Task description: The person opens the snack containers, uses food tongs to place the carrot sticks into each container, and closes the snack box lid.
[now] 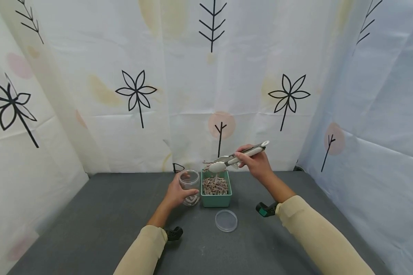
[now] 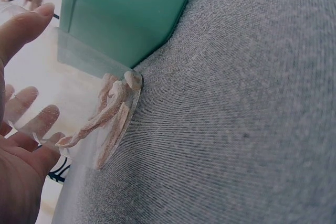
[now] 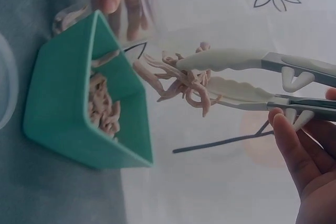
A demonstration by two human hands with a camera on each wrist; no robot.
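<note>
My left hand (image 1: 174, 193) grips a clear jar (image 1: 189, 178) upright on the table, thumb on the near side and fingers round the far side. A few pale, brownish twisted strips (image 2: 107, 111) lie at the jar's bottom. Touching or close beside it on the right is a green rectangular container (image 1: 216, 201), partly filled with similar strips (image 1: 215, 186). My right hand (image 1: 259, 165) holds white-and-grey tongs (image 1: 242, 156) above that container. Between the tongs' white scalloped tips hangs a tangled clump of strips (image 3: 184, 80), above the container's open top in the head view.
A round clear lid (image 1: 226, 220) lies flat on the dark grey table (image 1: 110, 217), just in front of the green container. White patterned cloth (image 1: 192, 88) stands behind the table and along both sides. Each wrist wears a dark band with a small camera mount (image 1: 266, 209).
</note>
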